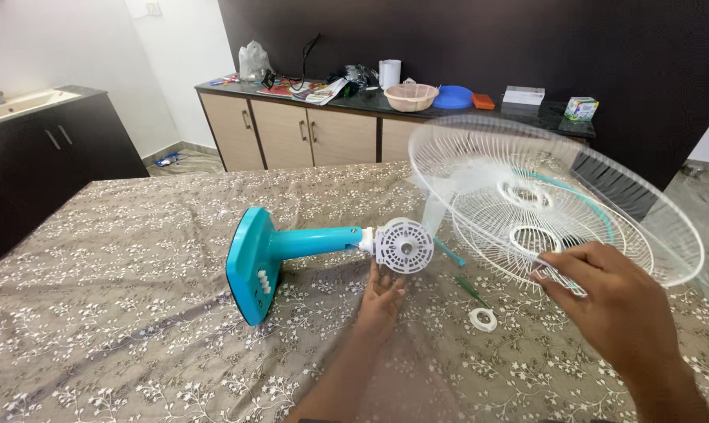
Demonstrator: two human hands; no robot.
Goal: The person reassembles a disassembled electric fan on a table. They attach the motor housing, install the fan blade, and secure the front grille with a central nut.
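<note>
Fingers, right: your right hand (605, 301), at the lower right of the frame, pinches the wires of the white grille (554, 200) between thumb and fingertips at its near edge.
Fingers, left: your left hand (382, 301), low centre, lies with its fingers loosely spread and pointing up, the tips touching the underside of the motor housing (404, 245); they grasp nothing that you can make out.
Grille: held up off the table, tilted, filling the right half of the frame; a second grille (527, 235) with a teal rim shows through it, just behind.
Fan: the teal stand (307, 244) lies on its side at centre, its base (250, 266) on edge toward the left, the round white housing at its right end.
Blade: pale and translucent, just right of the housing, partly hidden by the grilles.
Small parts: a green screwdriver (470, 288) and a white ring (483, 319) lie on the cloth between your hands.
Table: covered by a grey flowered cloth (135, 313).
Background: a counter (307, 129) with wooden doors along the top, carrying a beige bowl (411, 96), a blue lid and boxes; a sink (18, 104) at upper left.
</note>
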